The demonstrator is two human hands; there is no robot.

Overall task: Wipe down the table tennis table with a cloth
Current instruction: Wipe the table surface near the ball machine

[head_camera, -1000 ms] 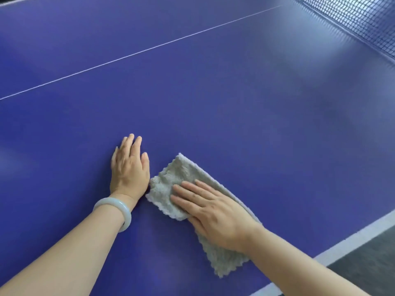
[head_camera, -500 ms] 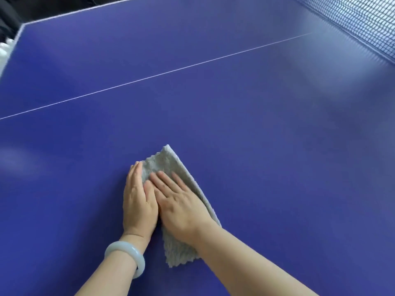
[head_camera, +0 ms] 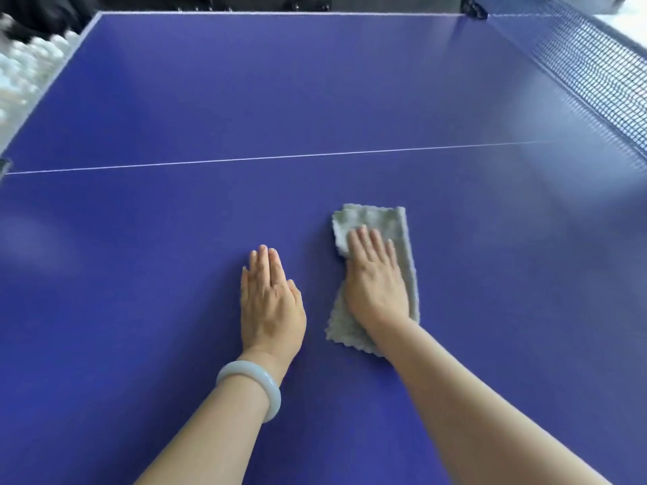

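A folded grey cloth (head_camera: 376, 222) lies flat on the blue table tennis table (head_camera: 245, 99), a little right of centre. My right hand (head_camera: 376, 281) presses flat on top of it, fingers together and pointing away from me, covering its middle. My left hand (head_camera: 269, 299) rests palm down on the bare table just left of the cloth, not touching it, with a pale bangle on the wrist. Both forearms reach in from the bottom edge.
The black net (head_camera: 591, 75) runs along the right side, clamped at the far right corner. A thin white centre line (head_camera: 280, 157) crosses the table ahead of my hands. Beyond the left edge lies a blurred pile of white balls (head_camera: 21, 71).
My right hand has slid the cloth to the right and forward, away from my left hand. The view has lifted, so the far edge and the left edge now show.
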